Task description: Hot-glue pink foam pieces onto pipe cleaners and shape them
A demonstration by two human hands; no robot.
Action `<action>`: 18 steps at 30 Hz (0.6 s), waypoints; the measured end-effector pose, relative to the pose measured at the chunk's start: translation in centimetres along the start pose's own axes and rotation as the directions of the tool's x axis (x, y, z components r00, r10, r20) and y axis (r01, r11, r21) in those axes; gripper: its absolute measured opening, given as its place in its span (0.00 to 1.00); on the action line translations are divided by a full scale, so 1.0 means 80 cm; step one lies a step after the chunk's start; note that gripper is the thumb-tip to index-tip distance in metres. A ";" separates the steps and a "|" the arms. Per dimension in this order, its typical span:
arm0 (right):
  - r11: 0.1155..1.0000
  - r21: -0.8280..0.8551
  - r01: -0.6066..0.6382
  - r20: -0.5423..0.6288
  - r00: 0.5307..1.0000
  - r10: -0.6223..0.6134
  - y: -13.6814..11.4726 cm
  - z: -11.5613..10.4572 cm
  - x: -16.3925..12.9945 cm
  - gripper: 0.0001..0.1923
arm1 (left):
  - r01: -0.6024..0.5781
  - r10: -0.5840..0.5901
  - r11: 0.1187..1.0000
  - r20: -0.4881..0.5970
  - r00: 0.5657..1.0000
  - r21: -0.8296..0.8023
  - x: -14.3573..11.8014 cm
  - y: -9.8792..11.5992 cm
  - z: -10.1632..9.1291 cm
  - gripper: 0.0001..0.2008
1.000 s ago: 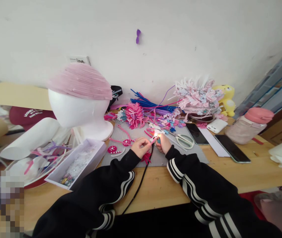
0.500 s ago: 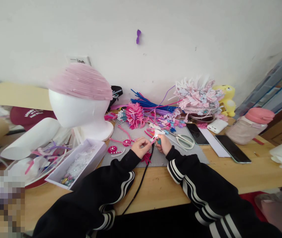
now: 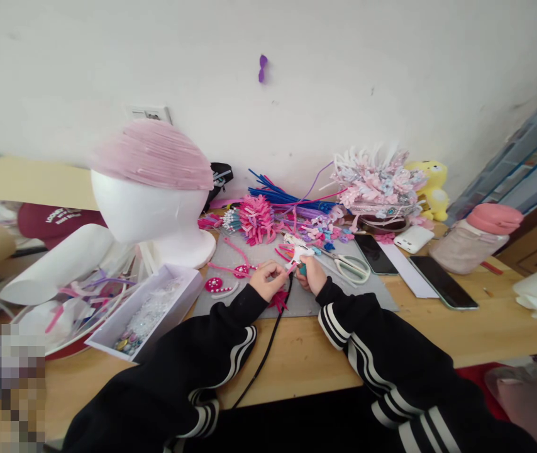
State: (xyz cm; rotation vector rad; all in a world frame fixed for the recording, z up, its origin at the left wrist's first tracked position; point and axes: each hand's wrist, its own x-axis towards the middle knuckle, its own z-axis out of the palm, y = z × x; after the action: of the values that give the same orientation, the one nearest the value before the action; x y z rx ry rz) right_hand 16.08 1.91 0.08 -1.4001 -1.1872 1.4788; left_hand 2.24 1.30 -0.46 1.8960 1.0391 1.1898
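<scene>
The left hand [image 3: 268,280] pinches one pink strip [image 3: 292,268] above the grey mat [image 3: 372,299], likely for fine control; the right hand [image 3: 314,275] curls round one teal object [image 3: 303,269] (perhaps a lighter). Two phones [image 3: 442,283] and one pair of scissors [image 3: 351,269] lie rightward, probably for elbow room.

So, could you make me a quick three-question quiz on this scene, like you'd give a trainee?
1. What do the left hand's fingers pinch?
2. True or false: the dummy head has a blue top.
3. Which is nearest the right hand?
a) bottle
b) scissors
c) plush toy

Key:
1. A pink strip.
2. False; its top is pink.
3. b, the scissors.
</scene>
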 end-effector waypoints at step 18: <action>0.992 0.074 -0.102 0.030 0.995 0.100 -0.002 0.000 0.002 0.27 | 0.014 -0.014 0.999 -0.001 1.000 -0.030 0.000 0.000 0.000 0.09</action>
State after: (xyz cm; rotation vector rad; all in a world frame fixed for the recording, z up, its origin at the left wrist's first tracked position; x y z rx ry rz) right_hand 16.09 2.13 0.18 -1.4115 -1.0794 1.5996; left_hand 2.26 1.26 -0.49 1.8618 1.0284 1.1927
